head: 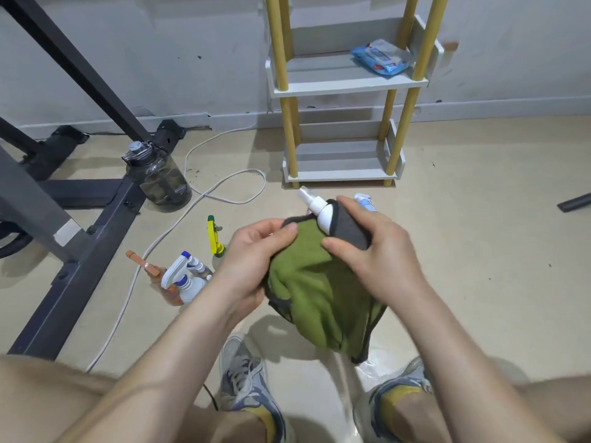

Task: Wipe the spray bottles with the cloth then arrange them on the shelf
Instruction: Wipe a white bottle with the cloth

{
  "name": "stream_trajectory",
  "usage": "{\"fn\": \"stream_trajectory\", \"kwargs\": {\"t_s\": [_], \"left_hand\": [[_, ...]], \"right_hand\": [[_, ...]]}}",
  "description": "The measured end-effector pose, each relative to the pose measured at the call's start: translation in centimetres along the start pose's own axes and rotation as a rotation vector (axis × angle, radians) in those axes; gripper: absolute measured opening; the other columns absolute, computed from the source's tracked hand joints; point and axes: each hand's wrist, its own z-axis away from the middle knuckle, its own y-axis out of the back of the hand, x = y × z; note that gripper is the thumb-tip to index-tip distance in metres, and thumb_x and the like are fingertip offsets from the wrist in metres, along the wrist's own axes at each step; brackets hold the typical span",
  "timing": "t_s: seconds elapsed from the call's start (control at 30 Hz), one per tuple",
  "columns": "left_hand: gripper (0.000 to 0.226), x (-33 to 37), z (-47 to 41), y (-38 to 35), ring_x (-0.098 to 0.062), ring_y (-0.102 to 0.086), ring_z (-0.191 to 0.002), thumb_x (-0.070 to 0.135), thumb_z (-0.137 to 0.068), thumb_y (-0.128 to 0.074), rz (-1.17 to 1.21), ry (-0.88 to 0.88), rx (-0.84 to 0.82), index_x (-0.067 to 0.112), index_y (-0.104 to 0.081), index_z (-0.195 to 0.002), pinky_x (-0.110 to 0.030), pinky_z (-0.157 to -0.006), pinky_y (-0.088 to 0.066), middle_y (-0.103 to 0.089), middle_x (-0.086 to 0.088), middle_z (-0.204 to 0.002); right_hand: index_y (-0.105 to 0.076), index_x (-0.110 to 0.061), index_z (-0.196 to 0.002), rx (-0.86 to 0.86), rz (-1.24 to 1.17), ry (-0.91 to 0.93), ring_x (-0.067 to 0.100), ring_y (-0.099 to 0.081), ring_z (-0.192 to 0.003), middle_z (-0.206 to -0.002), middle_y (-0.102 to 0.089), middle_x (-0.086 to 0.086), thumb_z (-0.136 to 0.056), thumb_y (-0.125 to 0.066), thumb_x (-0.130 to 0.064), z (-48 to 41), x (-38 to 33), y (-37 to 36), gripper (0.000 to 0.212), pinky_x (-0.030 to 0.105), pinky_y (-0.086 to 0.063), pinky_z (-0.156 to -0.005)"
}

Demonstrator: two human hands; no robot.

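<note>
White spray bottle (315,207): only the nozzle and neck show; the body is wrapped inside the cloth (307,282).
Right hand (380,251): fingertips lost round the cloth's far side.
Left hand (252,260): some fingers tucked under the cloth's left edge.
Blue-and-white bottle (364,199): behind the cloth, only its head shows over the right hand.
Yellow-trigger bottle (213,238): left of the cloth, lower body behind the left hand.
Shelf (348,84): beyond the cloth, top cut by the upper edge.
Packet (380,57): print too small to read.
Dark object (575,203): far right of the cloth, cut by the edge, unidentifiable.
</note>
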Motion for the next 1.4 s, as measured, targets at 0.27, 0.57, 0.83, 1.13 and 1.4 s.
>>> {"fn": "stream_trajectory", "kwargs": {"t_s": [0.27,0.57,0.83,1.13,1.4], "left_hand": [[0.01,-0.8,0.2,-1.5,-0.016,-0.069,-0.078,0.011,-0.087,-0.067,-0.071,-0.149,0.089,0.011,-0.066,-0.097,-0.027,-0.069,-0.057,-0.07,-0.011,-0.094],[0.048,-1.1,-0.2,-2.8,-0.024,-0.074,-0.086,0.048,-0.099,-0.047,0.077,0.1,0.19,0.008,-0.069,-0.083,-0.037,-0.087,-0.058,-0.077,-0.01,-0.09],[0.076,-1.3,-0.8,-2.4,-0.022,-0.068,-0.101,0.08,-0.076,-0.041,-0.336,-0.274,0.275,0.013,-0.058,-0.106,-0.044,-0.095,-0.051,-0.071,-0.008,-0.1],[0.067,-4.4,1.1,-2.0,-0.011,-0.061,-0.113,0.046,-0.086,-0.058,-0.79,-0.381,0.012,0.033,-0.027,-0.144,-0.035,-0.095,-0.05,-0.062,0.006,-0.125],[0.064,-3.4,1.4,-1.4,-0.031,-0.059,-0.113,0.058,-0.095,-0.039,-1.28,-0.565,-0.118,0.028,-0.026,-0.15,-0.042,-0.089,-0.048,-0.058,-0.002,-0.133]], "right_hand": [[-0.04,-0.008,-0.148,0.218,0.113,0.16,0.037,-0.052,-0.107,-0.125,-0.054,0.017,-0.088,-0.046,-0.014,2.3,-0.6,-5.3,0.06,0.043,-0.045,-0.092],[-0.042,-0.026,-0.145,0.047,-0.378,0.022,-0.02,-0.02,-0.135,-0.148,-0.032,-0.022,-0.088,-0.037,-0.022,4.4,-3.8,-7.7,0.057,0.014,-0.016,-0.116],[-0.052,-0.045,-0.131,-0.062,-0.728,-0.33,-0.002,-0.054,-0.123,-0.133,-0.06,-0.011,-0.096,-0.038,-0.056,3.3,-3.9,-7.2,0.039,0.035,-0.042,-0.108],[-0.061,-0.016,-0.133,-0.09,-1.469,-0.548,0.018,-0.062,-0.12,-0.127,-0.068,0.006,-0.084,-0.045,-0.061,4.3,-3.1,-5.4,0.068,0.034,-0.047,-0.101],[-0.068,-0.009,-0.114,-0.025,-0.979,-0.473,0.024,-0.07,-0.1,-0.114,-0.071,0.017,-0.098,-0.056,-0.034,1.2,-2.7,-1.6,0.032,0.039,-0.053,-0.092]]}}
